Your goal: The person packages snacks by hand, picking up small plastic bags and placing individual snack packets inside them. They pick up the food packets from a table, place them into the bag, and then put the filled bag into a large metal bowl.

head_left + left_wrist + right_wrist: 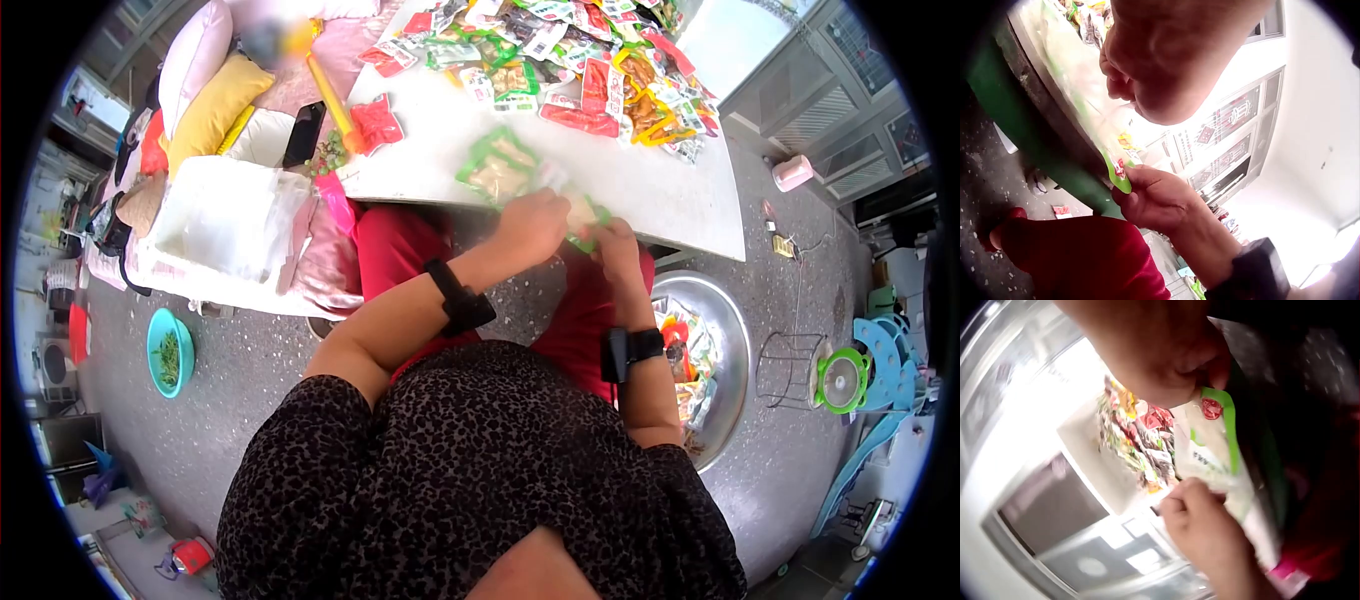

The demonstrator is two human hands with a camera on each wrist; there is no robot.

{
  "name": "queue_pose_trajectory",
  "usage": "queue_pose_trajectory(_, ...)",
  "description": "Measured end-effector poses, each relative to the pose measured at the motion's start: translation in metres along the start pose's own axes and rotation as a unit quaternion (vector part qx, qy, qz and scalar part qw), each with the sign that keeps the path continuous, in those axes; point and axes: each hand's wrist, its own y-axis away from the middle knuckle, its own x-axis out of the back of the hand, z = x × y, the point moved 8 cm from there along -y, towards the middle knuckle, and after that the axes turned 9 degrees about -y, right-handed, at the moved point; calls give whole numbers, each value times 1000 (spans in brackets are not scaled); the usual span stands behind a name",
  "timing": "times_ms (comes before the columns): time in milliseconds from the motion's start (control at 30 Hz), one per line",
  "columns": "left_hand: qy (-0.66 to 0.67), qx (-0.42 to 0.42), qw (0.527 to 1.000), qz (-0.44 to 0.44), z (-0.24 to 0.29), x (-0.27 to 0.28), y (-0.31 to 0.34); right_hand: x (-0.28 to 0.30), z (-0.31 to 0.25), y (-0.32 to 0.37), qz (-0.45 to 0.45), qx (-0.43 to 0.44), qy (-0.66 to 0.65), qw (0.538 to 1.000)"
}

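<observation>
At the near edge of the white table [660, 190], both hands are holding one green-edged clear plastic snack packet [1210, 450]. The right hand [617, 250] is pinching a green corner between thumb and fingers. The left hand [533, 225] is pinching the opposite edge. The packet is hanging just off the table edge, over the red-clad lap. A second green-bordered packet [497, 165] is lying just beyond on the table. A heap of mixed red, yellow and green snack packets [590, 70] is covering the far tabletop. A round steel basin [738, 345] holding more packets is sitting on the floor by the right arm.
</observation>
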Motion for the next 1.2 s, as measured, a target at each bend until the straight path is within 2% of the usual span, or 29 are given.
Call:
queue_pose_trajectory(33, -2, -5, 1000, -5, 1, -2, 1, 5, -6, 5, 57, 31, -1, 998)
queue_pose_trajectory(133, -9, -18, 1000, -8, 2, -4, 4, 0, -14, 12, 13, -8, 0, 1000)
queue_pose_trajectory(233, -14, -32, 999, 8, 1, -2, 5, 12, 2, 4, 13, -96, -185, 978)
queue_pose_trajectory(333, -10, -32, 999, 14, 1, -2, 7, 16, 10, 2, -35, -124, -215, 968)
queue_pose_trajectory(433, -11, -29, 1000, 4, 0, -3, 8, 3, 13, 8, -34, -120, -236, 964)
queue_pose_trajectory(533, -14, -27, 999, -9, 3, -5, 9, -9, -1, 16, -33, -16, -182, 983)
queue_pose_trajectory(667, -9, -33, 999, -13, 2, -5, 11, -19, -10, 14, -19, -15, -151, 988)
queue_pose_trajectory(767, -2, -31, 999, -9, 4, -5, 9, -37, -10, 2, -9, -20, -193, 981)
queue_pose_trajectory(867, -4, -28, 999, -26, 5, -7, 7, -45, -7, -13, -16, -21, -142, 990)
queue_pose_trajectory(900, -5, -28, 999, -36, 4, -8, 7, -47, -7, -24, -13, 37, -103, 994)
queue_pose_trajectory(933, -8, -36, 999, -29, 4, -7, 7, -52, -17, -34, -70, 185, -44, 979)
queue_pose_trajectory(967, -10, -45, 999, -23, 4, -8, 8, -56, -21, -37, -124, 328, 17, 936)
queue_pose_trajectory(1033, -8, -50, 998, -21, 1, -10, 9, -60, -23, -35, -159, 316, 67, 933)
queue_pose_trajectory(1067, -3, -46, 999, -25, -1, -11, 9, -50, -6, -44, -140, 163, 55, 975)
queue_pose_trajectory(1100, 2, -42, 999, -31, -2, -12, 10, -46, 3, -45, -141, 101, 54, 983)
queue_pose_trajectory(1133, 4, -54, 999, 2, 1, -6, 12, -41, 12, -44, -139, 39, 54, 988)
queue_pose_trajectory(1200, 12, -79, 995, 67, 7, 7, 16, -38, 13, -45, -159, 78, 28, 984)
